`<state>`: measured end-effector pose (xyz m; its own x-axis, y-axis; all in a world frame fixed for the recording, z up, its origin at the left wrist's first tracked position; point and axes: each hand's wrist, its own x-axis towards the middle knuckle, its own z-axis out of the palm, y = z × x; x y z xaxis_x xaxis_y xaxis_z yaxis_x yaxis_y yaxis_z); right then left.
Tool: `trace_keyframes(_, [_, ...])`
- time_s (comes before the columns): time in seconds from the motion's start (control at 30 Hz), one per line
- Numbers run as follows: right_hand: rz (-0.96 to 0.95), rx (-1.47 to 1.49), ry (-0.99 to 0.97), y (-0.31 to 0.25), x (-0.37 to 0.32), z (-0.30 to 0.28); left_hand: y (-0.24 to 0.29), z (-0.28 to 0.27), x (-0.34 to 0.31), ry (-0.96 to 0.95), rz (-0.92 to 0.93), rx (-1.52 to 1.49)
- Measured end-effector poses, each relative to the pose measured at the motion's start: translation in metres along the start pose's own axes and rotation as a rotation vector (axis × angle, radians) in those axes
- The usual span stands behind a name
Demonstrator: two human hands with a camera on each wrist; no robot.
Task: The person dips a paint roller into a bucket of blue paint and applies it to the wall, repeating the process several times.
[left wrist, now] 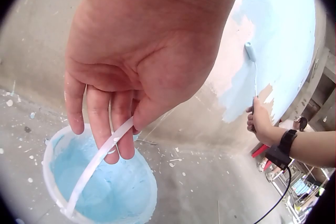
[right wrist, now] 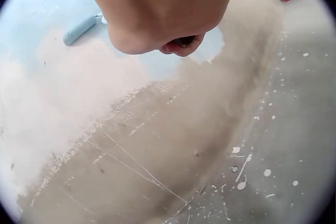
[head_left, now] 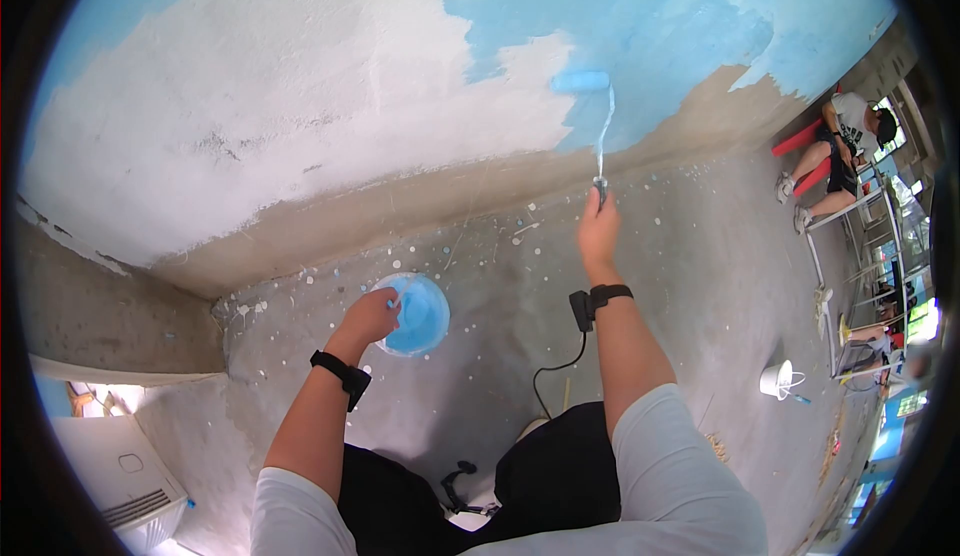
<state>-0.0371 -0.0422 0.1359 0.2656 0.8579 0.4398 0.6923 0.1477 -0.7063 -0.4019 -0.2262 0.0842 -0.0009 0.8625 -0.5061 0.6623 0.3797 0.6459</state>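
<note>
Right hand point(head_left: 598, 228) grips the paint roller point(head_left: 581, 82) handle, roller head on the wall point(head_left: 300, 106) at the blue edge. Left hand point(head_left: 372, 314) hooks fingers point(left wrist: 100, 124) under the bucket point(head_left: 418, 314) handle point(left wrist: 97, 162), bucket hanging above the floor point(head_left: 700, 256).

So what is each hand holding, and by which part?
The left hand holds the paint bucket by its white handle. The right hand grips the paint roller at its lower end.
</note>
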Motion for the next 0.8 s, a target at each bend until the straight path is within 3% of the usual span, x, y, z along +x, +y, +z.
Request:
trace_keyframes(0.23, [-0.09,0.105,0.068,-0.073,0.034,-0.016,-0.007,0.004,0.005,0.031,0.07,0.057])
trace_keyframes(0.33, [-0.004,-0.009,-0.043,-0.051,0.022,-0.006,-0.001,0.001,0.002,-0.008,0.003,-0.002])
trace_keyframes(0.53, [0.049,-0.06,-0.131,0.018,-0.017,0.004,-0.003,0.001,0.0,0.022,0.036,0.014])
trace_keyframes(0.63, [-0.047,-0.039,-0.062,-0.005,-0.002,-0.007,-0.001,0.0,0.001,0.003,0.006,-0.012])
trace_keyframes(0.8, [-0.051,-0.004,-0.032,-0.073,0.024,-0.015,-0.002,0.004,0.005,0.032,0.073,0.015])
